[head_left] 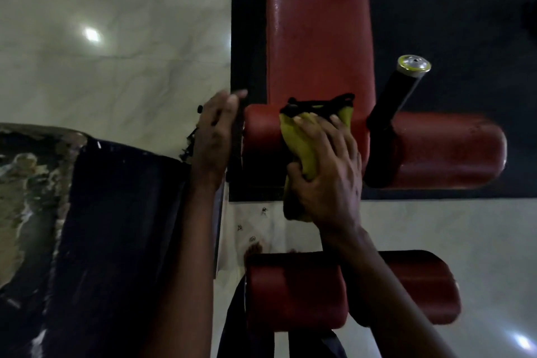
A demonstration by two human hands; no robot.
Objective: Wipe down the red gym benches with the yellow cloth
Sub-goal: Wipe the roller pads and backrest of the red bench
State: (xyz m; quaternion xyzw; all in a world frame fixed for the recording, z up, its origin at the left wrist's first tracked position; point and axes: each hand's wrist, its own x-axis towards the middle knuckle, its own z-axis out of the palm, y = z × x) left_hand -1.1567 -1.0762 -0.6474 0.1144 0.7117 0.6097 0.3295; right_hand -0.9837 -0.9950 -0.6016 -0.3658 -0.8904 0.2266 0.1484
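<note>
Two bare forearms ran up from six o'clock to a red gym bench, the right hand [325, 171] on the yellow cloth [302, 148].
The yellow cloth, black-edged at its twelve o'clock end, lay draped over the upper red roller [447, 148] just below the long bench pad [319, 23]. The right hand pressed it there with fingers spread and thumb hooked round its fold. At nine o'clock from the cloth, the left hand [215, 136] rested against the roller's end, fingers nearly straight and gripping nothing. A black handle [398, 93] with a silver cap rose at two o'clock. A lower red roller [293, 293] sat at six o'clock, partly behind the right forearm. Black matting [465, 9] lay under the bench, pale marble floor [116, 38] towards ten o'clock.
</note>
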